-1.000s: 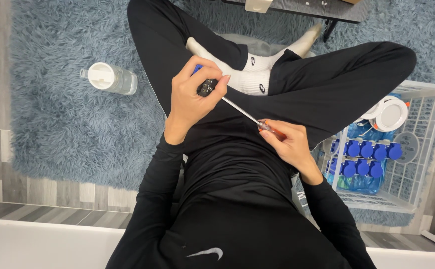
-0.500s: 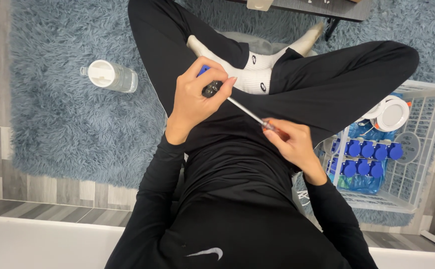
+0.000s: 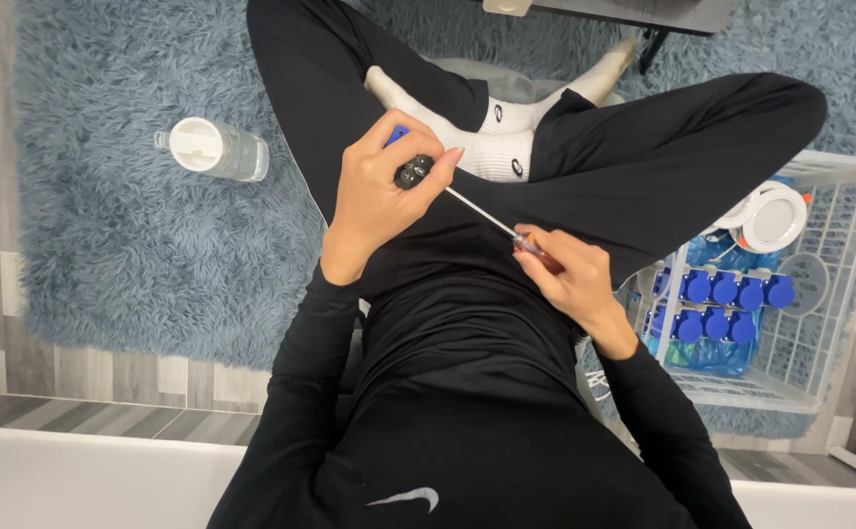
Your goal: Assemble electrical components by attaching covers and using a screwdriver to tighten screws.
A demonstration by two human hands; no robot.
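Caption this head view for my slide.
Left hand holds a small black part; right hand drives a screwdriver into it.

Floor: grey wood-look planks (image 3: 16, 323), laid in mixed tones. A shaggy blue-grey rug (image 3: 124, 245) covers most of it. A white ledge (image 3: 85, 485) runs along the near edge. Dark furniture edge (image 3: 634, 12) at top. Lighting even, soft.

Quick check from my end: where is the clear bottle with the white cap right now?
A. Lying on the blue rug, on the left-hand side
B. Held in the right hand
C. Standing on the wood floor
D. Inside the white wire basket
A: the clear bottle lies on its side on the shaggy blue rug, apart from the left hand and far from the white wire basket.
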